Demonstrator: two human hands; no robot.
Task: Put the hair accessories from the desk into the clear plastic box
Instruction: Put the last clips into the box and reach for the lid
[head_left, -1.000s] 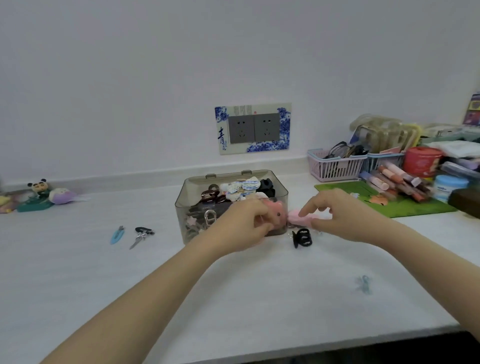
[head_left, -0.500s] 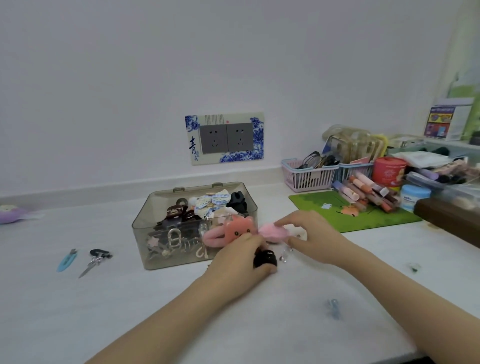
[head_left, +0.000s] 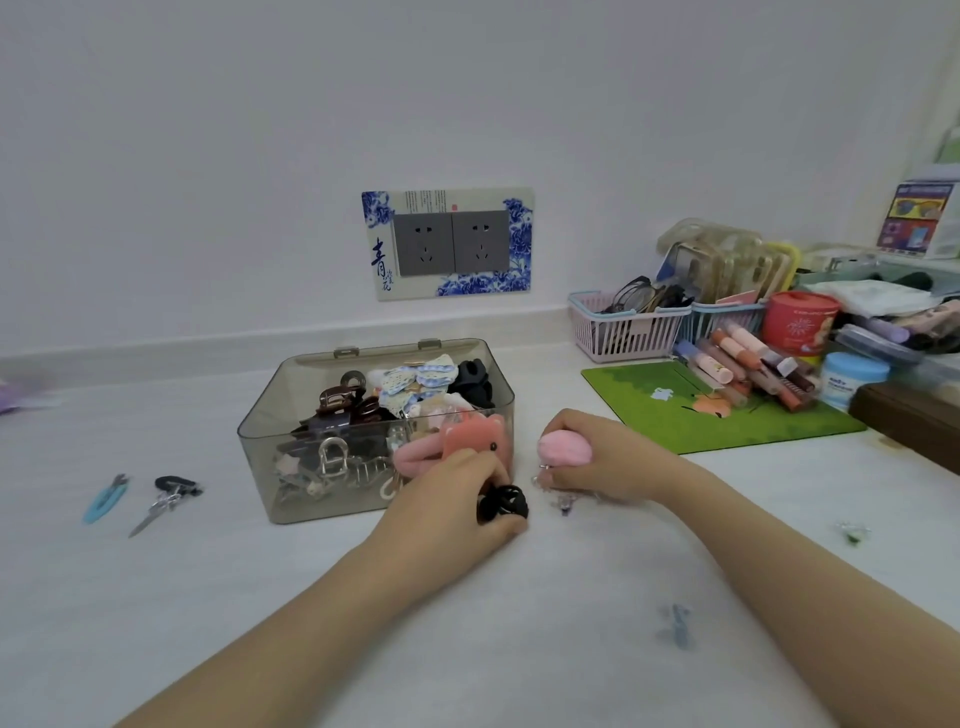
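Box (head_left: 270, 467), clear and lidless, sits mid-bench, already heaped with clips, claws and scrunchies. Just before its right front corner, the left hand (head_left: 452, 514) has its fingers clamped on a pink plush clip (head_left: 470, 439), held against the box's front wall, and on a black claw (head_left: 503, 503) low by the bench (head_left: 156, 613). Right hand (head_left: 605, 460), just beside, has its fingers closed over a pink pompom (head_left: 563, 449), with small metal bits touching the bench beneath. Blue clip (head_left: 104, 500) and scissors (head_left: 163, 501) lie well left of the box; another small blue clip (head_left: 675, 626) lies near the front edge. Green mat (head_left: 675, 415) and pink basket (head_left: 626, 332) stand to the right.
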